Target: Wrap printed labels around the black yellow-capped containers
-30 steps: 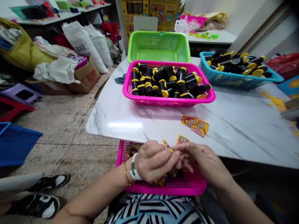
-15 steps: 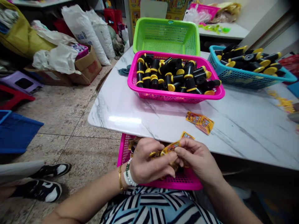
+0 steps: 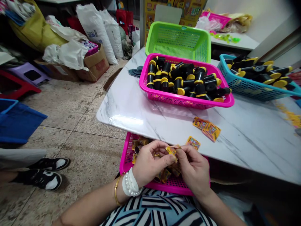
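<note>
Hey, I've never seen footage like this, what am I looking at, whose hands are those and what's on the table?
There is no machine here. The picture comes from a camera worn on a person's head, looking down at their own two bare hands. The left hand and right hand pinch a small orange label between the fingertips, above a pink lap basket under the table edge. On the marble table stand a pink table basket full of black-and-yellow pieces, a green basket, a blue basket with more such pieces, and loose labels. The shoes at left belong to someone else.
</note>
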Demonstrator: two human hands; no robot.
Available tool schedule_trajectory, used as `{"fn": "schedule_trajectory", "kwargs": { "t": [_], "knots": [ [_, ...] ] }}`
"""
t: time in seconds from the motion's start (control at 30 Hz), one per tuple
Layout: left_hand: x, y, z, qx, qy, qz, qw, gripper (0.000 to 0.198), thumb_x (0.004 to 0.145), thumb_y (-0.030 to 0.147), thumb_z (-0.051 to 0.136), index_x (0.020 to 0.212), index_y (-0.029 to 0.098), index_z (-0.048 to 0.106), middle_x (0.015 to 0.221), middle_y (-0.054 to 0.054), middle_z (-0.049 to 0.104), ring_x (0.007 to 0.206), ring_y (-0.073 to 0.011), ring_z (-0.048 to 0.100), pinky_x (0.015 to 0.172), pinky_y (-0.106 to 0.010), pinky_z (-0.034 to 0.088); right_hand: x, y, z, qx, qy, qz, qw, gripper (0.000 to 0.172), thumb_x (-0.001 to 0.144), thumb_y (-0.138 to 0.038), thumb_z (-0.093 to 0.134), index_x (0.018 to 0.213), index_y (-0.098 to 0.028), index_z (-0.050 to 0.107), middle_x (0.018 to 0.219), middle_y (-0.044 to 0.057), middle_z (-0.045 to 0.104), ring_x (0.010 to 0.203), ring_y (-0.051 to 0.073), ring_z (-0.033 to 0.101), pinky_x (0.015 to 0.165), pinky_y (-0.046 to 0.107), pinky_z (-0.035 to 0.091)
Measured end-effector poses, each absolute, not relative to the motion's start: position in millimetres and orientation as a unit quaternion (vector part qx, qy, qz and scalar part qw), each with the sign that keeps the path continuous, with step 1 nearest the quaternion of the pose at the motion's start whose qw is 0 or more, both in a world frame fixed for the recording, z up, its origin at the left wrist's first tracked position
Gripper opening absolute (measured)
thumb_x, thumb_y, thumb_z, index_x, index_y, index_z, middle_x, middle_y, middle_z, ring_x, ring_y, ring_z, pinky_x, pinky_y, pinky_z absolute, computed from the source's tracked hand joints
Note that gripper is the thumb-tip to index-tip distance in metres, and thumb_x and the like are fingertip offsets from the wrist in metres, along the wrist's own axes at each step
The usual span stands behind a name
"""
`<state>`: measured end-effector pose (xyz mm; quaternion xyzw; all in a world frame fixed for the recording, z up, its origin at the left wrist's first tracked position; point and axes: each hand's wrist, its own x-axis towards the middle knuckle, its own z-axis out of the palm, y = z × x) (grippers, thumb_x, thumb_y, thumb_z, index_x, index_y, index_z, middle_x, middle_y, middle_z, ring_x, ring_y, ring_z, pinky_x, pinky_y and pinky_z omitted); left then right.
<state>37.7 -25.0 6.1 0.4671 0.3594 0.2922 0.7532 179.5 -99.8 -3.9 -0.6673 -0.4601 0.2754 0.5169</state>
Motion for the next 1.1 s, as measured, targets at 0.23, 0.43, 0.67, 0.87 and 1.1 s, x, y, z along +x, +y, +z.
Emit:
{"fn": "schedule_trajectory", "kwargs": {
  "t": [0.23, 0.43, 0.67, 0.87, 1.1],
  "knots": [
    [25.4, -10.7, 3.8, 0.609, 0.362, 0.283, 0.646, 0.013, 0.083, 0.017, 0.066, 0.090, 0.015, 0.076, 0.086, -0.007, 0.077, 0.078, -0.0162, 0.070, 0.075, -0.029, 0.057, 184.5, -104.0, -2.8, -0.661, -0.500, 0.312, 0.465, 0.019, 0.093, -0.033, 0.067, 0.108, -0.022, 0.071, 0.092, 0.005, 0.074, 0.072, 0.016, 0.067, 0.065, 0.027, 0.055],
    [26.0, 14.0, 10.2, 0.728, 0.254, 0.228, 0.595, 0.051, 0.078, 0.008, 0.065, 0.129, 0.014, 0.059, 0.075, 0.000, 0.074, 0.061, -0.0120, 0.064, 0.061, -0.023, 0.051, 203.6, -87.4, 24.3, -0.641, -0.588, 0.337, 0.360, 0.019, 0.091, -0.034, 0.066, 0.083, -0.020, 0.074, 0.069, 0.001, 0.068, 0.064, 0.015, 0.061, 0.061, 0.025, 0.050],
    [23.6, -18.1, 24.8, 0.613, 0.384, 0.416, 0.551, 0.014, 0.090, 0.025, 0.067, 0.079, 0.016, 0.069, 0.065, -0.001, 0.066, 0.055, -0.0097, 0.056, 0.052, -0.020, 0.045, 191.2, -88.5, 9.5, -0.696, -0.460, 0.246, 0.495, 0.036, 0.094, -0.041, 0.065, 0.065, -0.019, 0.067, 0.056, -0.002, 0.055, 0.053, 0.011, 0.049, 0.051, 0.023, 0.041],
    [23.7, -34.9, 10.2, 0.577, 0.393, 0.392, 0.599, 0.015, 0.085, 0.024, 0.073, 0.094, 0.016, 0.083, 0.073, -0.005, 0.075, 0.058, -0.0123, 0.060, 0.055, -0.023, 0.049, 181.2, -86.0, 1.3, -0.690, -0.440, 0.200, 0.539, 0.031, 0.093, -0.037, 0.068, 0.067, -0.020, 0.071, 0.061, -0.001, 0.061, 0.057, 0.013, 0.054, 0.057, 0.026, 0.046],
    [28.4, -22.8, -3.4, 0.518, 0.403, 0.419, 0.627, 0.015, 0.078, 0.026, 0.081, 0.090, 0.017, 0.085, 0.079, -0.006, 0.073, 0.073, -0.0158, 0.066, 0.066, -0.025, 0.054, 168.1, -83.3, -4.3, -0.647, -0.534, 0.165, 0.520, 0.019, 0.094, -0.024, 0.065, 0.077, -0.021, 0.073, 0.069, 0.002, 0.068, 0.064, 0.016, 0.061, 0.061, 0.029, 0.049]
  ]
}}
